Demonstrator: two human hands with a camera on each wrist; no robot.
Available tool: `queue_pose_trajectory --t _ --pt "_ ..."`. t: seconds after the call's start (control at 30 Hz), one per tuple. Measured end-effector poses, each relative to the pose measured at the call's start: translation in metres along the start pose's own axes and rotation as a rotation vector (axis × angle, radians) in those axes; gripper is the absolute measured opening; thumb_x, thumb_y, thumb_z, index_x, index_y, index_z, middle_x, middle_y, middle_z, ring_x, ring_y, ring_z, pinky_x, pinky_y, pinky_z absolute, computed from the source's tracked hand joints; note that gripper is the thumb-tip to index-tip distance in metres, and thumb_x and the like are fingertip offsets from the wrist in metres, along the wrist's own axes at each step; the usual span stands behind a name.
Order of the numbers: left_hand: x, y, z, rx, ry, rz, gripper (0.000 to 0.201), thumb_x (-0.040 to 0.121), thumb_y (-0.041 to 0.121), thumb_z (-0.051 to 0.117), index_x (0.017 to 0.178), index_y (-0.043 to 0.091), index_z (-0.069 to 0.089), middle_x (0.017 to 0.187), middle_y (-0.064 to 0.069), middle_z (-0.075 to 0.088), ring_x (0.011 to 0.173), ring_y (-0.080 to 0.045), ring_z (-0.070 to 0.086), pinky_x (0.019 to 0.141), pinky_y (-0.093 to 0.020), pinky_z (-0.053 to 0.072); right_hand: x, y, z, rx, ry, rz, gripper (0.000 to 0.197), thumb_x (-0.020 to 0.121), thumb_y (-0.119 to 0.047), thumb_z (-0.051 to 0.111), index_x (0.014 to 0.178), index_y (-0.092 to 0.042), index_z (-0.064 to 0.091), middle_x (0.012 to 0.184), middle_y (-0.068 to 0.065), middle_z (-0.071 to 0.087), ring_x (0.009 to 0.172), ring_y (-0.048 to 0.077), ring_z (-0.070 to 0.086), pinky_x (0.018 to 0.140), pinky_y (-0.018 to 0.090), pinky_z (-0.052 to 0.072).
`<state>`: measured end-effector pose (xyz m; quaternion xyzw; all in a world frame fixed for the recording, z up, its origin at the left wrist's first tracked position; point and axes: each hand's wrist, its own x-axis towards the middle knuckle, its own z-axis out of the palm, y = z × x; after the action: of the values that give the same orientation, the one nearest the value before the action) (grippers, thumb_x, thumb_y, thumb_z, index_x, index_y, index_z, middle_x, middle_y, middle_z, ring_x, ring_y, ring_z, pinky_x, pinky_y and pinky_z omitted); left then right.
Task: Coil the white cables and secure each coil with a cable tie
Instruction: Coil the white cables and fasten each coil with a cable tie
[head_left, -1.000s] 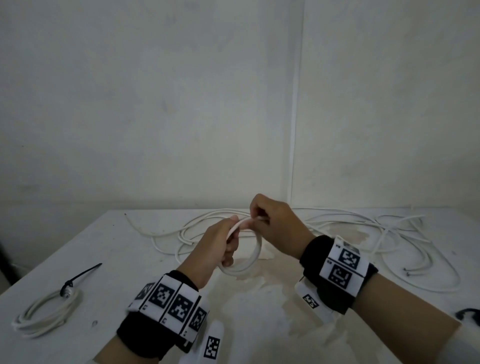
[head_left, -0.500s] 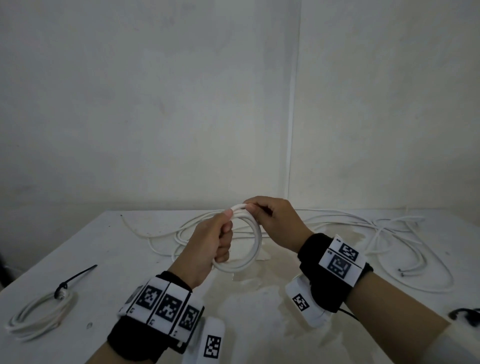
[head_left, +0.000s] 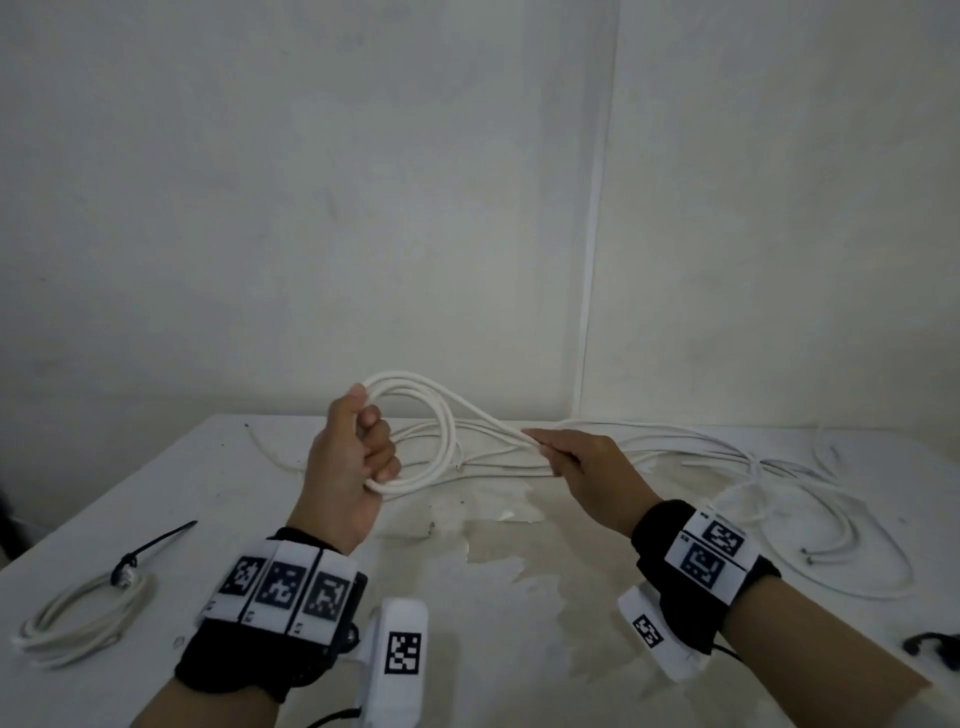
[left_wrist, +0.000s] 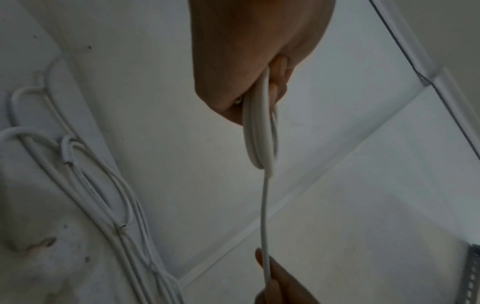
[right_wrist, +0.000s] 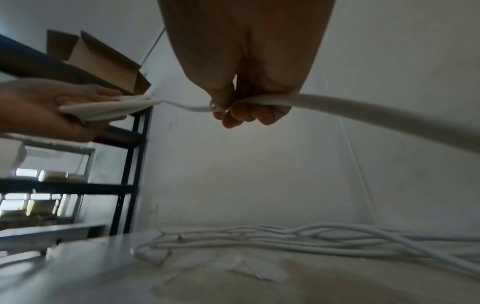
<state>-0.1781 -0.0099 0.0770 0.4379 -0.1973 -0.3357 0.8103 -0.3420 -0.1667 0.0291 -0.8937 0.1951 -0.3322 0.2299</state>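
Note:
My left hand (head_left: 358, 457) grips a small coil of white cable (head_left: 441, 431) held upright above the white table (head_left: 156, 499); the same coil (left_wrist: 261, 131) hangs from my curled fingers in the left wrist view. From the coil one strand (head_left: 488, 415) runs right to my right hand (head_left: 571, 457), which pinches it between thumb and fingers (right_wrist: 233, 111). Behind that hand the cable (right_wrist: 376, 117) trails off to the right. Loose white cables (head_left: 727, 457) lie tangled along the back of the table.
A finished coil (head_left: 78, 613) bound with a black cable tie (head_left: 150, 545) lies at the front left. Part of a black item (head_left: 930, 644) shows at the right edge. A dark shelf rack (right_wrist: 130, 164) with a cardboard box (right_wrist: 103, 59) stands to the left.
My hands have drawn apart: the left rose with the coil, and the right slid rightward along the strand away from the coil. The coil holds more loops than a second ago.

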Motion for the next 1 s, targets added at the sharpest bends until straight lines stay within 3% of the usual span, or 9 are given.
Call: queue_pose_trajectory --t 0.1,0.23,0.37,0.43,0.6,0.73,0.83,0.9,1.0 --pt "0.006 0.000 -0.008 0.021 0.069 0.028 0.038 0.095 0.034 0.041 0.061 0.017 0.036 0.037 0.009 0.026 0.028 -0.004 0.020 0.030 -0.014 0.021 -0.002 0.010 0.002 -0.042 0.003 0.009 0.036 0.093 0.004 0.041 0.123 -0.008 0.057 0.065 -0.009 0.040 0.062 0.001 0.039 0.066 0.006 0.035" --pt "0.011 0.000 -0.013 -0.018 0.143 0.077 0.039 0.095 0.034 0.041 0.060 0.018 0.035 0.036 0.010 0.026 0.028 -0.004 0.020 0.031 -0.015 0.020 0.005 0.017 0.012 -0.116 0.029 -0.006 0.038 0.092 0.005 0.041 0.126 -0.007 0.054 0.071 0.006 0.046 0.066 0.019 0.045 0.067 0.019 0.036" --pt "0.019 0.005 -0.020 0.004 0.239 0.154 0.038 0.095 0.033 0.042 0.060 0.018 0.035 0.035 0.010 0.027 0.030 -0.005 0.021 0.032 -0.015 0.021 0.006 0.020 0.029 -0.309 0.095 -0.205 0.038 0.066 0.013 0.054 0.099 -0.001 0.067 0.064 0.011 0.058 0.057 0.023 0.056 0.056 0.022 0.039" --pt "0.023 0.003 -0.019 0.073 0.250 0.177 0.037 0.095 0.031 0.043 0.061 0.018 0.035 0.035 0.011 0.028 0.030 -0.006 0.022 0.034 -0.014 0.023 0.006 0.010 0.038 -0.417 0.092 -0.373 0.024 0.066 0.009 0.053 0.084 -0.005 0.063 0.066 0.010 0.059 0.065 0.018 0.050 0.059 0.024 0.036" --pt "0.026 -0.006 -0.012 0.331 0.189 0.190 0.035 0.095 0.027 0.043 0.062 0.017 0.035 0.035 0.012 0.032 0.032 -0.005 0.025 0.036 -0.015 0.025 0.003 -0.024 0.045 -0.469 0.144 -0.702 0.016 0.086 -0.007 0.045 0.075 -0.006 0.056 0.065 0.007 0.054 0.055 0.021 0.046 0.056 0.026 0.026" --pt "0.023 -0.020 -0.008 0.487 0.120 0.175 0.033 0.095 0.027 0.043 0.065 0.015 0.040 0.041 0.007 0.043 0.038 -0.009 0.034 0.046 -0.023 0.030 0.005 -0.044 0.047 -0.397 0.136 -0.773 0.033 0.098 -0.012 0.031 0.080 -0.005 0.057 0.069 0.008 0.056 0.059 0.021 0.046 0.057 0.027 0.029" --pt "0.017 -0.028 -0.002 0.522 0.047 0.137 0.030 0.096 0.025 0.042 0.070 0.011 0.049 0.045 0.002 0.059 0.037 -0.007 0.052 0.045 -0.021 0.041 0.010 -0.049 0.048 -0.361 0.150 -0.795 0.030 0.095 -0.008 0.039 0.076 -0.003 0.061 0.069 0.010 0.057 0.061 0.020 0.042 0.058 0.027 0.027" --pt "0.012 -0.031 0.004 0.573 0.016 0.111 0.031 0.096 0.023 0.042 0.068 0.011 0.048 0.045 0.002 0.059 0.036 -0.003 0.052 0.042 -0.017 0.042 0.012 -0.049 0.048 -0.339 0.185 -0.811 0.010 0.083 0.001 0.054 0.076 -0.001 0.061 0.069 0.011 0.058 0.065 0.018 0.037 0.059 0.026 0.027" --pt "0.006 -0.038 0.010 0.720 -0.044 0.172 0.032 0.096 0.020 0.042 0.066 0.013 0.046 0.057 0.001 0.051 0.043 0.001 0.048 0.055 -0.024 0.040 0.016 -0.050 0.046 -0.266 0.195 -0.787 0.007 0.078 0.002 0.055 0.075 0.001 0.062 0.067 0.013 0.058 0.067 0.015 0.034 0.061 0.027 0.029"
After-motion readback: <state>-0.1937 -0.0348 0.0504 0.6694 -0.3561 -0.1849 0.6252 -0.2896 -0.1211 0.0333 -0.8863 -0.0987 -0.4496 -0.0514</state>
